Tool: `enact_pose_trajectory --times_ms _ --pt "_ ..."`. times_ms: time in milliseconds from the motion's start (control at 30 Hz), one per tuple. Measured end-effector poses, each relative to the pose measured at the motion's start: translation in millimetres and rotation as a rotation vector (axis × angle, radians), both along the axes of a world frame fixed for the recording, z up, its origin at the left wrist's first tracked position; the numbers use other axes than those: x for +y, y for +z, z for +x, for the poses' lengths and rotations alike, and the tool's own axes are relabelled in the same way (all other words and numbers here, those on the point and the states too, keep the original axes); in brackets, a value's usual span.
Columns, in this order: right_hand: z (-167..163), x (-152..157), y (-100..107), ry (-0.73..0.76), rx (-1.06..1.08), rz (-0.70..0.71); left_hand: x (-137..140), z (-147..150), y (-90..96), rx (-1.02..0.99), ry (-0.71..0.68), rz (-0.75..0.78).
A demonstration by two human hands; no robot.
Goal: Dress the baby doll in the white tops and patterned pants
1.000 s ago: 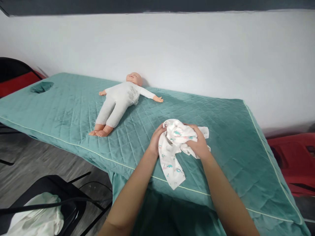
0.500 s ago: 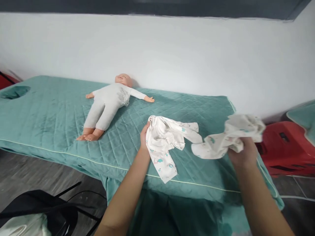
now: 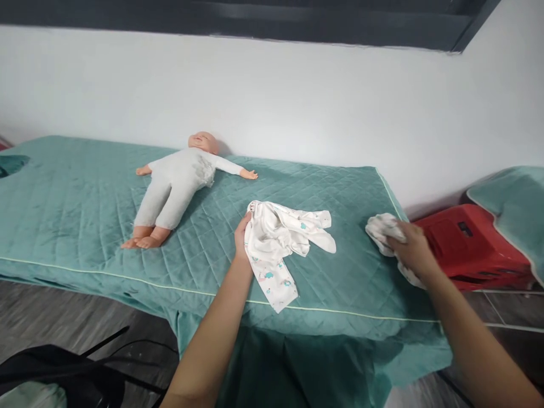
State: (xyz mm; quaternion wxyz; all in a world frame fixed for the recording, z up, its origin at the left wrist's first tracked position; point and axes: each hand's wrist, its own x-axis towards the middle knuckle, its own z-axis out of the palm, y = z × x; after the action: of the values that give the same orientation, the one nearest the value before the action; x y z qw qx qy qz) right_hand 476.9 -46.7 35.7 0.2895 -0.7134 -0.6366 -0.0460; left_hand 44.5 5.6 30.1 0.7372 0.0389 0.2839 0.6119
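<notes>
My left hand [image 3: 242, 237] is closed on the left edge of a white baby top [image 3: 274, 232] printed with small teal and pink figures. The top lies crumpled over the quilted green bed cover [image 3: 340, 283], one sleeve pointing toward me. At the right end of the bed, my right hand [image 3: 413, 249] grips a second white printed baby garment [image 3: 381, 231], bunched up; its exact kind cannot be made out. A baby doll [image 3: 174, 181] in a pale cloth body lies on its back to the left, arms spread, touched by neither hand.
A red plastic stool [image 3: 476, 241] stands off the bed's right end, partly under a green cushion [image 3: 516, 209]. Behind the bed rises a white wall [image 3: 297, 102]. A black chair [image 3: 63, 374] with cloth on it is at the lower left.
My right hand has lowered the bunched garment to the bed's right end, away from the baby top. My left hand keeps its hold. The view has shifted slightly right.
</notes>
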Motion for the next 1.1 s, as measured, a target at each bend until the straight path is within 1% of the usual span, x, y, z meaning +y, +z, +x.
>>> enact_pose_trajectory --times_ms 67,100,167,267,467,567,633,700,767,833,900,933,1000,1067,1100 --pt "-3 4 -26 0.022 -0.042 -0.041 0 0 -1.4 0.033 0.023 0.028" --pt "-4 4 -34 0.024 -0.051 -0.05 0 0 -2.1 0.051 0.03 0.043" --pt "-5 3 -40 0.023 -0.041 -0.024 1 0 -3.1 0.067 0.031 0.063" --pt "-7 -4 -34 0.039 -0.014 0.041 1 0 -3.9 0.05 0.027 0.07" --pt "-21 -22 -12 -0.028 -0.096 0.112 3 0 -8.5 0.105 0.025 0.078" --pt "-30 -26 -1 -0.001 -0.11 0.148 4 0 -10.1 0.124 0.016 0.082" --pt "-43 -27 5 0.044 -0.096 0.184 4 0 -9.8 0.127 0.016 0.085" --pt "-67 -26 8 0.132 -0.048 0.215 4 1 -8.6 0.123 0.015 0.094" --pt "-102 -20 8 0.256 0.04 0.202 3 3 -6.7 0.124 0.011 0.118" --pt "-144 -8 10 0.415 0.15 0.111 1 6 -3.8 0.16 0.011 0.166" --pt "-185 8 18 0.53 0.24 0.049 -1 7 1.4 0.265 -0.011 0.241" --pt "-204 18 24 0.584 0.252 0.024 -3 7 5.5 0.34 -0.047 0.288" --pt "-233 37 40 0.685 0.28 -0.012 -5 4 18.0 0.496 -0.167 0.393" --pt "-250 55 61 0.822 0.297 -0.042 -8 -2 37.4 0.65 -0.277 0.51" --pt "-254 61 72 0.879 0.28 -0.082 -8 -5 49.5 0.739 -0.301 0.574"
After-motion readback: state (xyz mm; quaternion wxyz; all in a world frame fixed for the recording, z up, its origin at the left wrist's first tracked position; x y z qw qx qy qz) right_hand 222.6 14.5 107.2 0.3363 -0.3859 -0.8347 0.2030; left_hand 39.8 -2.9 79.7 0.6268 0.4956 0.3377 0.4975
